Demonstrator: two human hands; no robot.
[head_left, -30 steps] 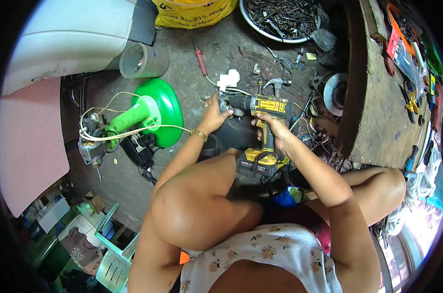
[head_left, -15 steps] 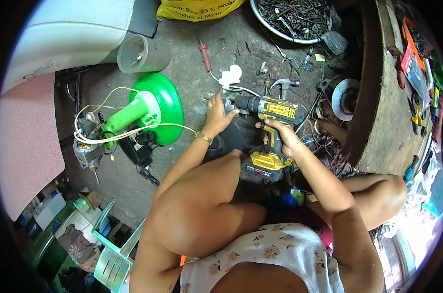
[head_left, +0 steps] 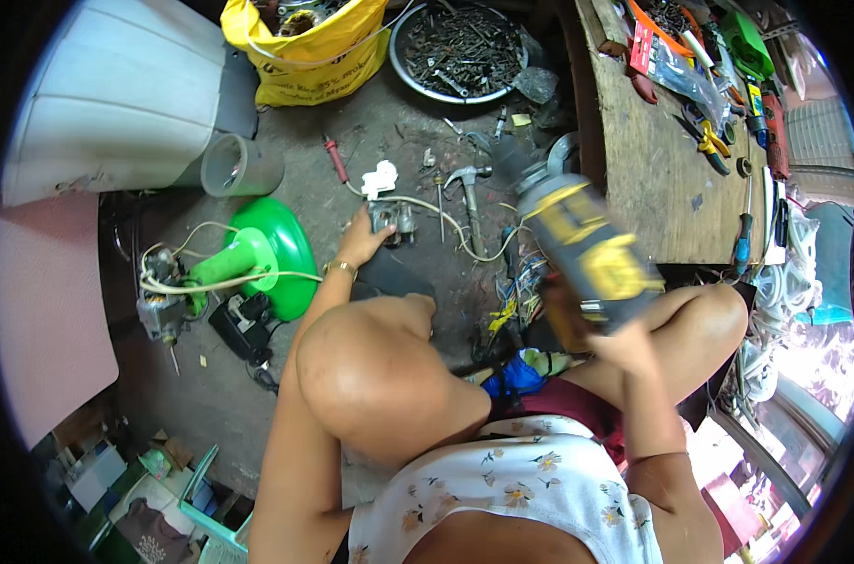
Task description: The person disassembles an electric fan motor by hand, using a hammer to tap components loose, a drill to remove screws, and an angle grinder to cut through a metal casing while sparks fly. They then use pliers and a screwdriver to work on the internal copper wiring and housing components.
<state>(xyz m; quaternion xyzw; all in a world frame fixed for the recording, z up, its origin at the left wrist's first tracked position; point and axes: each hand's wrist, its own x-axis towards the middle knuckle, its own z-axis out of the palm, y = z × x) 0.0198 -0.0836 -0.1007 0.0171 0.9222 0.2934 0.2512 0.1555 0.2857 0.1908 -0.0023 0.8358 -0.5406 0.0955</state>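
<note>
In my right hand [head_left: 623,346] is a yellow and black cordless drill [head_left: 592,242], lifted off the floor and blurred. Its chuck points up and to the left; the fingers round the grip are partly hidden. My left hand [head_left: 359,241], with a gold band at the wrist, grips a small grey metal part [head_left: 382,218] resting on the floor. A white plug-like piece [head_left: 380,179] lies just beyond it. Right of that part are a hammer [head_left: 472,202] and a thin screwdriver [head_left: 439,205].
A green fan stand [head_left: 291,263] lies tipped at left, its cord running toward my left wrist. Behind are a clear tub [head_left: 265,169], a yellow sack [head_left: 328,70] and a basin of screws [head_left: 399,58]. A wooden bench [head_left: 657,202] with tools stands at right.
My right hand has raised the drill away from the metal part, toward the right and my body. My left hand stays at the part. The view has shifted toward the right.
</note>
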